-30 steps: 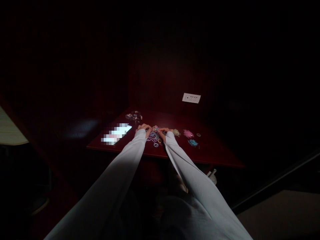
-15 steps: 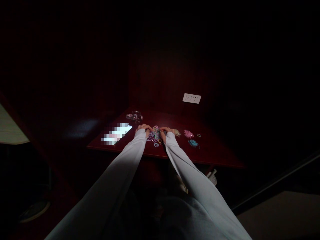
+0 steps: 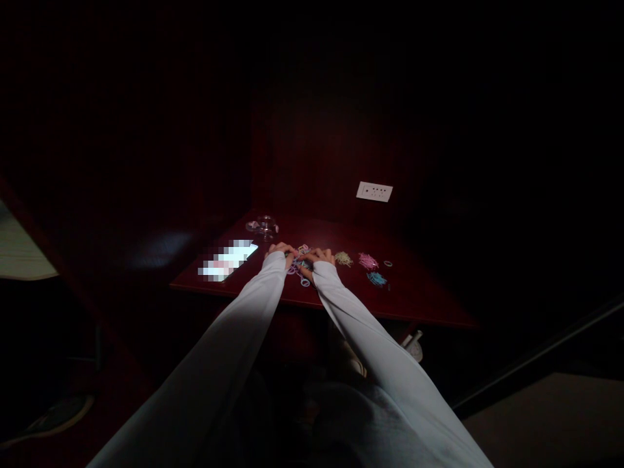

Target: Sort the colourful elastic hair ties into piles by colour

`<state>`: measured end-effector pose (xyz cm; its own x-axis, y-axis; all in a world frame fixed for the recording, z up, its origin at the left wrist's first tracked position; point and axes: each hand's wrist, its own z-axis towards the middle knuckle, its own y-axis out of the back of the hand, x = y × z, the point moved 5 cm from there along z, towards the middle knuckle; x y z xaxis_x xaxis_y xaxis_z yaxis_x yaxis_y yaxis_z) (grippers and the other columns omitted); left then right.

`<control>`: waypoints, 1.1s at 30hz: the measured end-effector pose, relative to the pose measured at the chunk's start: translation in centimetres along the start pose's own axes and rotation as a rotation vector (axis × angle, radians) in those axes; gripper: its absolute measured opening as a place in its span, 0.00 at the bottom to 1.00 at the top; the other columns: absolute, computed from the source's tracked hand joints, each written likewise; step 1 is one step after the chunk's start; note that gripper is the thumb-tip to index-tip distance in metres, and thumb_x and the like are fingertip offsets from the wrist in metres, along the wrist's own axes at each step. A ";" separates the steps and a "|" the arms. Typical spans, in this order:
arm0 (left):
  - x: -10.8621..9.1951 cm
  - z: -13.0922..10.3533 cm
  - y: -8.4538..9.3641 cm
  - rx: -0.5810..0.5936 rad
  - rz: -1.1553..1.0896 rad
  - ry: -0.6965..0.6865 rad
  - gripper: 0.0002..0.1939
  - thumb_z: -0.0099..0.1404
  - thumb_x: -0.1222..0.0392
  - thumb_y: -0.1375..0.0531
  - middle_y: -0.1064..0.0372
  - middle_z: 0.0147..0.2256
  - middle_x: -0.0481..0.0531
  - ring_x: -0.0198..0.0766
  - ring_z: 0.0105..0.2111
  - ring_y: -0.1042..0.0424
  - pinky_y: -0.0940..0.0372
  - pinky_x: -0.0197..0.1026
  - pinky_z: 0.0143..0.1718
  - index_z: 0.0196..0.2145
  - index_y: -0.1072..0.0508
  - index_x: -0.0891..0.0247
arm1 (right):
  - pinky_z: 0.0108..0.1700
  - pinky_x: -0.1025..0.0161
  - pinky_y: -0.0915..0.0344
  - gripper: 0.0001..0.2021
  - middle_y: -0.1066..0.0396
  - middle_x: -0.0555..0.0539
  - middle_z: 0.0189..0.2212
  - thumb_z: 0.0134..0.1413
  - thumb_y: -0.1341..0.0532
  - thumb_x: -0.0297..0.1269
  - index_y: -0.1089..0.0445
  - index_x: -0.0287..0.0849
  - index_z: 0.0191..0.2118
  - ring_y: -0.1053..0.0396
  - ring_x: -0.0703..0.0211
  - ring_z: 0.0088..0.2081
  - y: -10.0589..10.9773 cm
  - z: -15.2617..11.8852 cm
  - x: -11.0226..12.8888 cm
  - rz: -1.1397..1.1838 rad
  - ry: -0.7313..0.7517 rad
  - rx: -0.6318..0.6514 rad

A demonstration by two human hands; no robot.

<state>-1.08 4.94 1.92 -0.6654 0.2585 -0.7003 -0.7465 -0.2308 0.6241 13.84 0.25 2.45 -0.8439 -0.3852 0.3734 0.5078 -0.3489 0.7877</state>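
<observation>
A loose heap of small elastic hair ties (image 3: 305, 282) in purple, blue, green and other colours lies near the front of the dark red table (image 3: 341, 296). At its left side is my left hand (image 3: 279, 251), fingers bent and drawn together at the heap; whatever they hold is hidden. From the right, my right hand (image 3: 320, 257) reaches over the heap with index finger and thumb apart, covering much of it. Right of that hand lie separate small piles of hair ties: pale yellow (image 3: 344, 259), pink (image 3: 368, 261) and teal (image 3: 376, 279).
A lit phone (image 3: 229, 261) with a blurred screen lies left of my hands. Behind it stands a clear round jar (image 3: 266, 226). One single ring (image 3: 388, 264) sits beyond the pink pile. A white socket plate (image 3: 374, 192) is on the back panel. The surroundings are very dark.
My right hand has shifted left, further over the mixed heap, leaving the pale yellow pile more exposed. My left hand has barely moved.
</observation>
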 end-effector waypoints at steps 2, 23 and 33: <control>0.1 0.0 0.0 -0.003 0.000 0.002 0.12 0.64 0.68 0.40 0.22 0.45 0.50 0.47 0.50 0.31 0.37 0.47 0.56 0.26 0.22 0.56 | 0.54 0.53 0.46 0.11 0.27 0.45 0.46 0.64 0.35 0.48 0.18 0.54 0.46 0.42 0.47 0.51 0.1 0.0 0.0 -0.002 -0.008 0.008; 0.1 -0.1 -0.2 0.020 0.003 -0.005 0.11 0.65 0.66 0.39 0.22 0.45 0.52 0.49 0.50 0.31 0.37 0.48 0.58 0.26 0.22 0.56 | 0.56 0.53 0.43 0.07 0.26 0.44 0.41 0.61 0.33 0.43 0.17 0.50 0.38 0.40 0.47 0.50 0.7 0.2 -1.0 0.129 -0.071 -0.079; -1.1 -0.6 0.0 0.047 -0.017 -0.072 0.06 0.69 0.56 0.37 0.23 0.49 0.50 0.47 0.52 0.32 0.40 0.48 0.57 0.35 0.20 0.55 | 0.57 0.52 0.42 0.10 0.25 0.44 0.41 0.63 0.35 0.46 0.18 0.49 0.39 0.37 0.46 0.52 0.6 0.6 -2.2 0.144 -0.149 -0.132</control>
<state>-0.33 4.09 2.50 -0.6500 0.3288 -0.6851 -0.7555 -0.1818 0.6295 15.86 1.38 2.37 -0.7722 -0.3122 0.5534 0.6349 -0.4118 0.6537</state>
